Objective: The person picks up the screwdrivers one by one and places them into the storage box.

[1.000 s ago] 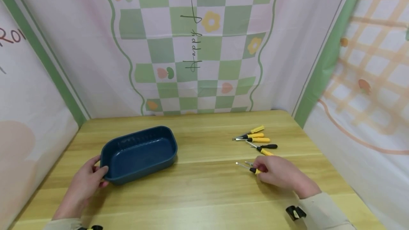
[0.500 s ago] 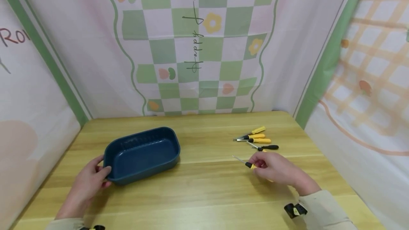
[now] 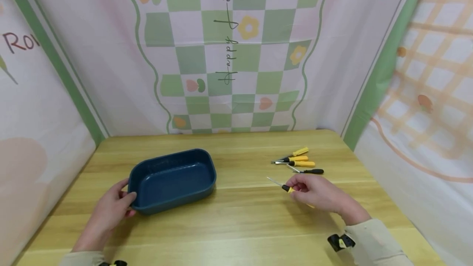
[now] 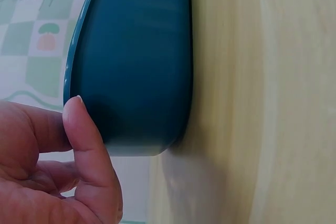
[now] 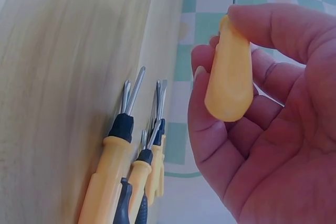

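My left hand (image 3: 112, 208) grips the left end of a dark blue rectangular tray (image 3: 175, 200), with the thumb at its rim. The left wrist view shows the tray's end wall (image 4: 136, 66) close up, beside the thumb. Between the thumb and fingers of my right hand (image 3: 319, 194) is a screwdriver (image 3: 286, 188) with a yellow handle, black collar and thin metal shaft, pointing up and left. Its handle (image 5: 229, 82) is raised off the table in the right wrist view; most of the shaft is hidden there. Nothing lies inside the tray.
Several yellow-handled screwdrivers (image 3: 303, 163) lie in a loose cluster at the right of the wooden table (image 3: 229, 225). A black-handled tool (image 3: 314, 171) lies just in front of them. A patterned cloth (image 3: 244, 60) hangs behind the table's back edge.
The right hand has lifted the screwdriver slightly, and its tip has shifted up and left. The tray has slid a little to the right with the left hand on it.
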Demonstrator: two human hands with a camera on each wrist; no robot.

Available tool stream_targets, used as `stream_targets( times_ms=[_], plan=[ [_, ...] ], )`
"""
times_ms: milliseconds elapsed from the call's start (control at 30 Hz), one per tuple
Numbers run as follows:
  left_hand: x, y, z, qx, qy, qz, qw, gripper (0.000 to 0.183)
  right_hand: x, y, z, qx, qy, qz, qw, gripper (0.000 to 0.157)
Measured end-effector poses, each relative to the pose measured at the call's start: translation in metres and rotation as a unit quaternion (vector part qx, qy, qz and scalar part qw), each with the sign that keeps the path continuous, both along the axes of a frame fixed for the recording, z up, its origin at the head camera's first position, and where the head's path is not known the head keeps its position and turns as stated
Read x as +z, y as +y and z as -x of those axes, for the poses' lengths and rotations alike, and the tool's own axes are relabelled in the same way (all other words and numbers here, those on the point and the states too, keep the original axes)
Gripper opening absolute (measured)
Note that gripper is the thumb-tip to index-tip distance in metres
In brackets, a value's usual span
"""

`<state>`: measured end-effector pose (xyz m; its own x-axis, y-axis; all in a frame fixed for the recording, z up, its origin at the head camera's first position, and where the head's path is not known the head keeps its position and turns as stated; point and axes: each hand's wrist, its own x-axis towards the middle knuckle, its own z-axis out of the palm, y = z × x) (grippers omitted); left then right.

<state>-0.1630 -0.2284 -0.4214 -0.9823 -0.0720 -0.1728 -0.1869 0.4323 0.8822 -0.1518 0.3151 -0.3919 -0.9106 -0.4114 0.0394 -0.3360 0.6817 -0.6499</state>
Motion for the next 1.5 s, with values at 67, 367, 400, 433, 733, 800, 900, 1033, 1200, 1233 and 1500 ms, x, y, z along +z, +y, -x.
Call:
stream_targets(
  times_ms=[67, 367, 400, 433, 733, 800, 900, 1033, 1200, 1233, 1500],
  plan=[
    [-0.001, 0.002, 0.000, -0.001, 0.002, -0.001, 1.0000, 0.061, 0.001, -0.001, 0.000, 0.002, -0.001, 0.003, 1.000, 0.014],
    [-0.001, 0.016, -0.003, -0.007, 0.005, 0.001, 1.0000, 0.059, 0.005, -0.005, 0.002, 0.000, -0.010, 0.004, 1.000, 0.013],
    [-0.002, 0.018, -0.003, -0.008, 0.005, 0.002, 1.0000, 0.059, 0.005, -0.005, 0.003, 0.001, -0.010, 0.004, 1.000, 0.014],
    [-0.002, 0.020, -0.003, -0.010, 0.004, 0.003, 0.9999, 0.059, 0.005, -0.005, 0.003, 0.001, -0.013, 0.005, 1.000, 0.014],
    [-0.003, 0.034, -0.004, -0.019, 0.004, 0.001, 0.9998, 0.059, 0.012, -0.011, 0.005, -0.002, -0.027, 0.016, 0.999, 0.017],
    [-0.002, 0.038, -0.004, -0.021, 0.006, 0.000, 0.9998, 0.058, 0.013, -0.012, 0.006, -0.001, -0.028, 0.020, 0.999, 0.018],
    [-0.001, 0.044, -0.005, -0.025, 0.009, -0.003, 0.9996, 0.058, 0.014, -0.014, 0.007, 0.000, -0.027, 0.019, 0.999, 0.019],
    [-0.001, 0.050, -0.006, -0.031, 0.013, -0.011, 0.9994, 0.058, 0.015, -0.016, 0.008, -0.002, -0.020, 0.011, 1.000, 0.018],
    [-0.001, 0.057, -0.007, -0.038, 0.020, -0.016, 0.9990, 0.057, 0.017, -0.020, 0.010, -0.007, -0.016, -0.001, 1.000, 0.016],
    [-0.001, 0.059, -0.007, -0.039, 0.020, -0.015, 0.9989, 0.057, 0.018, -0.021, 0.011, -0.006, -0.014, -0.003, 1.000, 0.016],
    [-0.001, 0.070, -0.009, -0.043, 0.021, -0.022, 0.9986, 0.056, 0.021, -0.029, 0.013, 0.015, -0.020, 0.016, 1.000, 0.018]
  ],
)
